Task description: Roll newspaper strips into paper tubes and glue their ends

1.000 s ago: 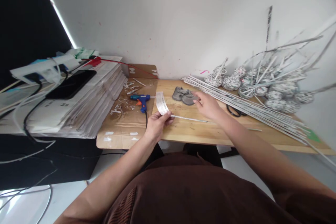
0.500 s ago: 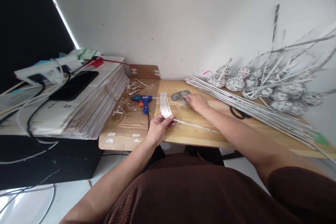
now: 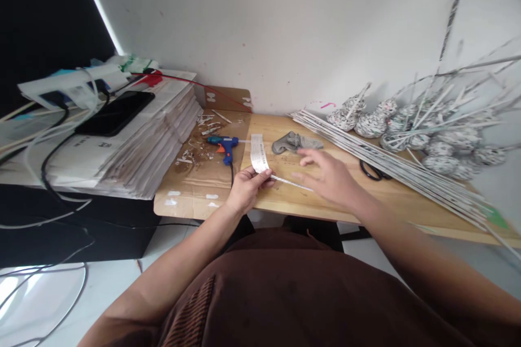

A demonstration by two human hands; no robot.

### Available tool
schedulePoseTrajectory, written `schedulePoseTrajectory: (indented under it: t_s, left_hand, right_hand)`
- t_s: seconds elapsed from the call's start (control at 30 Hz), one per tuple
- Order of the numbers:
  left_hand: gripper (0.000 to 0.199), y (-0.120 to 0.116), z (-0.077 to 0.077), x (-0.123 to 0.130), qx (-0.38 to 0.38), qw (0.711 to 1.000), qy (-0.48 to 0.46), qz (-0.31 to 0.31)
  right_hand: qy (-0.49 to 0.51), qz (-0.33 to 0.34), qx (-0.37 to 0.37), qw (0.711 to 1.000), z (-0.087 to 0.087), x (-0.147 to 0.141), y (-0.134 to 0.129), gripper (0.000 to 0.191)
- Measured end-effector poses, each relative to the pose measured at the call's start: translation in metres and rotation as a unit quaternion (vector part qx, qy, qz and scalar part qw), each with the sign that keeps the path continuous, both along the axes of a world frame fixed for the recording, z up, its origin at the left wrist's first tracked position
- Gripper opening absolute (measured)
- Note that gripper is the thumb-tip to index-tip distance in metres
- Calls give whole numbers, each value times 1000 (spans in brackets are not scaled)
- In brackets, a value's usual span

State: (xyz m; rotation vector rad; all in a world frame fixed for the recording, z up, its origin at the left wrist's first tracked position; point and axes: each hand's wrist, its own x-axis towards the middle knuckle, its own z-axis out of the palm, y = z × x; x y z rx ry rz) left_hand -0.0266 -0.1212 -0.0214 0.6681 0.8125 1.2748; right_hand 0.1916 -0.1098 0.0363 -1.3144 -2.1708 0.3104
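My left hand [image 3: 250, 190] pinches a strip of printed paper [image 3: 259, 153] at the point where its flat end passes into a thin rolled stick [image 3: 292, 182]. The flat part stands up from the fingers, and the rolled part runs off to the right, beneath my right hand [image 3: 328, 176]. That hand hovers over the table with thumb and fingers apart, holding nothing. Just beyond its fingertips lies a crumpled grey cloth [image 3: 291, 142]. A blue glue gun [image 3: 226, 146] with an orange trigger rests left of the paper.
Cardboard [image 3: 191, 187] littered with paper scraps covers the table's left side. A tall paper stack [image 3: 163, 141] carries a phone [image 3: 118, 113] and a power strip [image 3: 73, 87]. Rolled paper sticks [image 3: 366, 154], black-handled scissors [image 3: 369, 172] and several woven paper shapes [image 3: 370, 124] lie to the right.
My right hand has let go of the grey cloth and drawn back toward me, its fingers spreading. The cloth lies more stretched out. My left hand keeps its pinch on the paper.
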Motion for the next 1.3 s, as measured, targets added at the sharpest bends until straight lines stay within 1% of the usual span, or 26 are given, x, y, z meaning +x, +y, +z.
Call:
schedulePoseTrajectory:
  t_s: [0.03, 0.07, 0.13, 0.2, 0.23, 0.3, 0.47, 0.53, 0.7, 0.83, 0.97, 1.07, 1.2, 1.3]
  left_hand:
    - [34, 0, 0, 0, -4, 1000, -3, -1]
    - [33, 0, 1, -1, -7, 1000, -5, -3]
    - [32, 0, 2, -1, -12, 1000, -4, -6]
    - [32, -1, 2, -2, -15, 1000, -1, -7]
    - [32, -1, 3, -2, -15, 1000, 0, -9]
    - [32, -2, 4, -2, -14, 1000, 2, -13]
    - [33, -2, 7, -3, -11, 1000, 11, -8]
    - [34, -1, 6, -3, -16, 1000, 13, -7]
    - [36, -1, 3, -2, -21, 1000, 21, -4]
    - [33, -2, 2, -2, -7, 1000, 20, -3]
    - [31, -4, 1, -3, 9, 999, 29, -18]
    - [31, -4, -1, -3, 14, 999, 46, -22]
    - [36, -3, -2, -2, 9, 998, 63, -18]
    - [39, -2, -2, 0, 4, 998, 63, -18]
  right_hand:
    - [-19, 26, 1, 999, -3, -1, -12, 43]
    - [-23, 34, -2, 999, -8, -2, -22, 38]
    - [-4, 12, -11, 1000, -17, -1, -34, 25]
    - [30, -22, -44, 998, -23, -1, -39, 14]
    - [42, -33, -62, 997, -24, 0, -40, 12]
    - [42, -37, -88, 995, -23, 0, -41, 14]
    - [-23, -4, -127, 992, -16, -3, -43, 29]
    - [-17, -4, -143, 990, -15, -4, -43, 30]
    - [-6, -2, -213, 977, -14, -5, -43, 33]
    - [-21, 1, -193, 981, -12, -6, -43, 31]
    - [-33, -6, -169, 985, -10, -8, -45, 29]
    - [-36, -4, -180, 983, -8, -7, -46, 30]
    - [-47, 17, -208, 977, -5, -4, -45, 32]
    - [-53, 21, -194, 979, -5, -1, -46, 28]
